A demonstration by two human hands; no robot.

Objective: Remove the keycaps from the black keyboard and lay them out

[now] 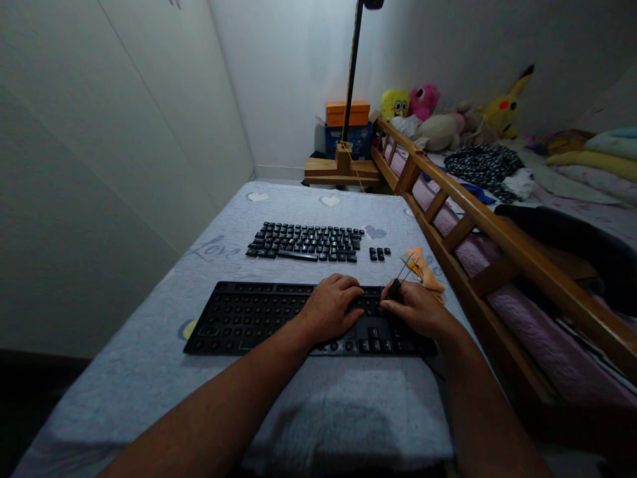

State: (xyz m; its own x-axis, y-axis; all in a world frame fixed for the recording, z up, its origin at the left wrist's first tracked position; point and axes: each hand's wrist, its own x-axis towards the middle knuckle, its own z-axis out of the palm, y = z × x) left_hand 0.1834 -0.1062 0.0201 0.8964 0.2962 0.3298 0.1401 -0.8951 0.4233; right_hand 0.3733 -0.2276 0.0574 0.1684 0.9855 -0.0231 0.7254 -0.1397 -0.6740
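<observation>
A black keyboard (259,318) lies across the bed-like surface in front of me, most of its keycaps off and the bare switches showing. Keycaps remain on its arrow cluster and at least part of its right end. My left hand (332,307) rests on the keyboard just left of that end, thumb and forefinger apart, with nothing seen in it. Over the right end, my right hand (415,307) grips the black handle of a keycap puller (395,287), its two thin wires pointing up and away. Beyond the keyboard, loose black keycaps (308,242) lie in keyboard order.
Several more keycaps (379,253) form a small group beside the main block. An orange cloth (423,272) lies behind my right hand. A wooden bed rail (458,206) runs along the right side. A wooden lamp stand (343,169) stands at the far end.
</observation>
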